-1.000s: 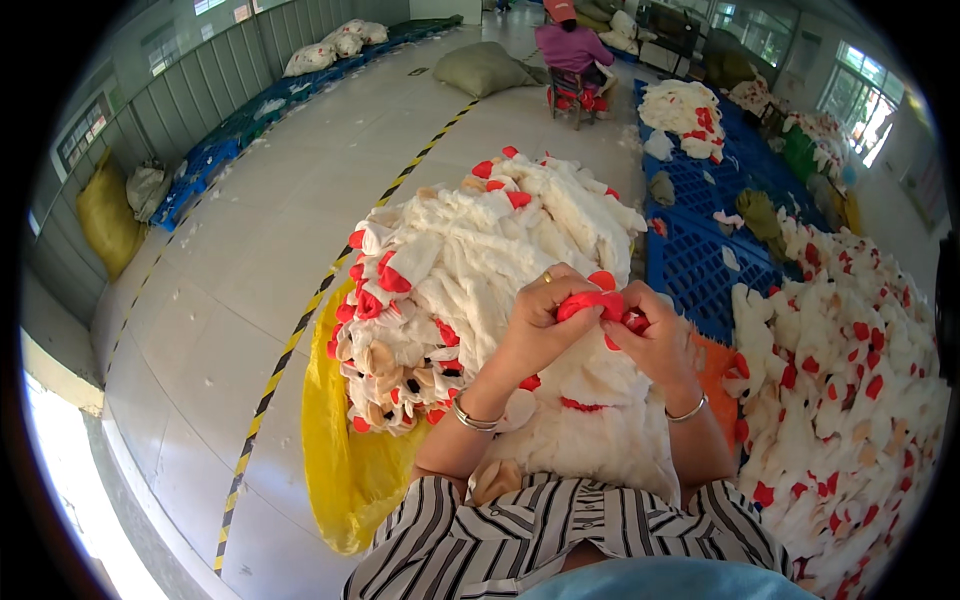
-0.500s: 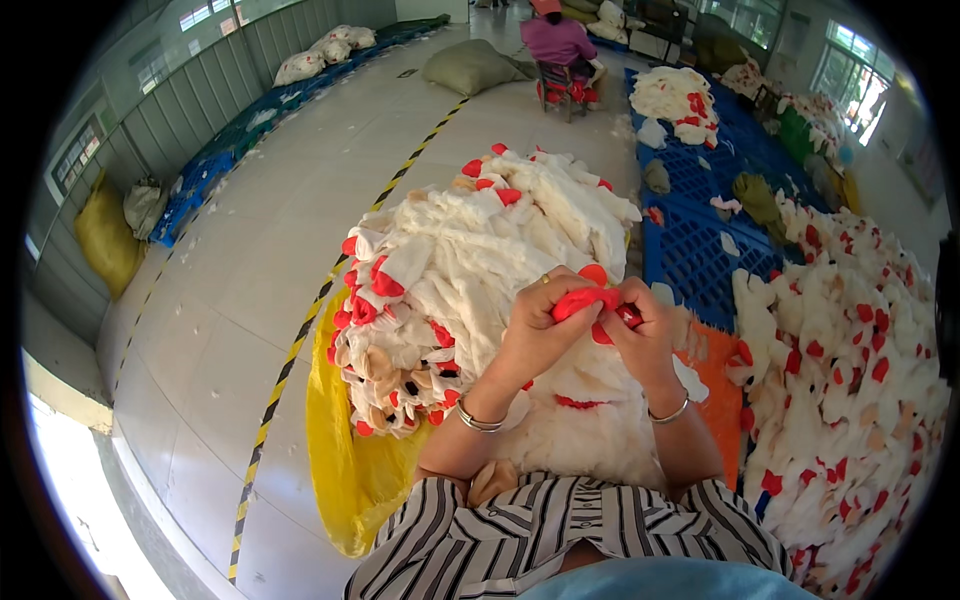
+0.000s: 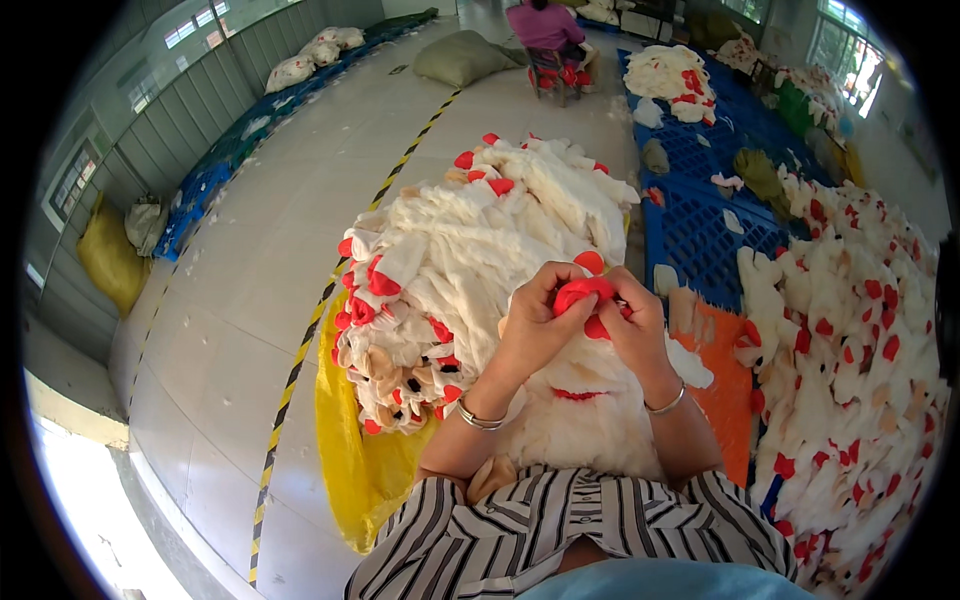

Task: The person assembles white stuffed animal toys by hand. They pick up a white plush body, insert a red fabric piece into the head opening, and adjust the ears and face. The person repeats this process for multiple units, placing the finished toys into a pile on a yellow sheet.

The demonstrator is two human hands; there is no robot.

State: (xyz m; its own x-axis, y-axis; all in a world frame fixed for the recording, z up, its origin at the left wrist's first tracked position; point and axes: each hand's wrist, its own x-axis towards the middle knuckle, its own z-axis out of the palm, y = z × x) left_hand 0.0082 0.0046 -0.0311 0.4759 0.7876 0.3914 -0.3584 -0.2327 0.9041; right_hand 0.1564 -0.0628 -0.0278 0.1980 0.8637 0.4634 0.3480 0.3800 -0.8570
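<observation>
Both hands are closed on a red fabric piece (image 3: 583, 292), held up over my lap. My left hand (image 3: 541, 318) pinches it between thumb and fingers, and my right hand (image 3: 634, 322) grips its other side. Rounded red flaps stick out above and below the fingers. A white plush skin (image 3: 565, 440) with a short red-edged slit (image 3: 578, 394) lies across my lap, below the hands. Just beyond my hands rises a heap of white plush skins (image 3: 470, 240) with red and tan ends. What the fingertips do inside the red fabric is hidden.
A yellow plastic sheet (image 3: 345, 450) lies under the heap's left side. At right are orange sheeting (image 3: 725, 385), blue slatted pallets (image 3: 690, 235) and a large plush pile (image 3: 850, 380). Farther off, a person in purple (image 3: 545, 28) sits near a stuffed sack (image 3: 460, 58).
My hands have drawn slightly closer together on the red fabric, and its dark right end no longer shows. The view has shifted slightly.
</observation>
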